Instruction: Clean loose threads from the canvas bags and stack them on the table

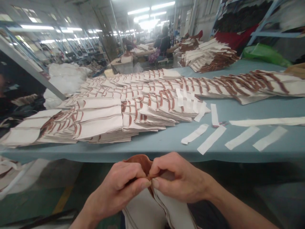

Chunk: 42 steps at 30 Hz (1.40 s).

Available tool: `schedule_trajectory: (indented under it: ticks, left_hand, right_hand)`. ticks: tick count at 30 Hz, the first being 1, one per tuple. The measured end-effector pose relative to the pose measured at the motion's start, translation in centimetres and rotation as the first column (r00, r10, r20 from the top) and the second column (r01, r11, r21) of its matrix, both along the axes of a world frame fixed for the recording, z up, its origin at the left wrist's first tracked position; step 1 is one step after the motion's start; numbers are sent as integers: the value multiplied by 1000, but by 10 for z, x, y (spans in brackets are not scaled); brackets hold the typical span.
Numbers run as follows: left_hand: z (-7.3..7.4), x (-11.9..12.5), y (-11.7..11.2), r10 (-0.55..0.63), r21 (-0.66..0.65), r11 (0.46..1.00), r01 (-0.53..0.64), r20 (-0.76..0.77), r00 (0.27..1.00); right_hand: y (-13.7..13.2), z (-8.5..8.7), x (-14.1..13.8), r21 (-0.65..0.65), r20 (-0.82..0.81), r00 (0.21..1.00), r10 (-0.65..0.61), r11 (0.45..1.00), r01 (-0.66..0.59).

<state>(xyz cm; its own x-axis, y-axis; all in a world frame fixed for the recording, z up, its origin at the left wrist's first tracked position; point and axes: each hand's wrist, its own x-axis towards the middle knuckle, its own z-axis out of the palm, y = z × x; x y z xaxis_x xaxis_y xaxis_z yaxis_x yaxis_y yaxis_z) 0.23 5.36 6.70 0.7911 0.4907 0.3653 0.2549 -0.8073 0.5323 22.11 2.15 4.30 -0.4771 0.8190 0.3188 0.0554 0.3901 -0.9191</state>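
A white fabric piece with brown trim hangs between my hands in front of the table edge. My left hand pinches its brown edge between thumb and forefinger. Right beside it, thumb tip close to thumb tip, my right hand pinches the same brown edge. Behind the fingers a brown flap of the piece curls upward. The exact spot under the fingertips is hidden. Below the hands the white panels hang down and run out of the bottom of the view.
A blue-green table carries overlapping rows of white pieces with brown trim. White strips lie at its right, near a long cream strip. Farther back are another pile, a green bag and a seated person.
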Motion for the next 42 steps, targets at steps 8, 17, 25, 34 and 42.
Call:
schedule_trajectory:
  ticks: [8,17,25,34,42]
  left_hand:
    - [3,2,-3,85,-236,965,-113,-124,989]
    - [-10,24,8,-34,-612,790,33,9,999]
    - [-8,24,-3,-29,-553,832,32,13,999]
    - [-24,-18,7,165,-141,974,-179,-104,981]
    - [-30,-25,19,186,-283,941,-187,-30,982]
  right_hand:
    - [-3,3,-3,335,236,959,-160,939,74]
    - [-7,-6,18,252,353,929,-114,968,23]
    - [10,-7,50,-6,422,904,-63,997,72]
    - [14,-6,58,69,366,928,-75,996,53]
    - [17,11,38,50,378,926,-11,999,-9]
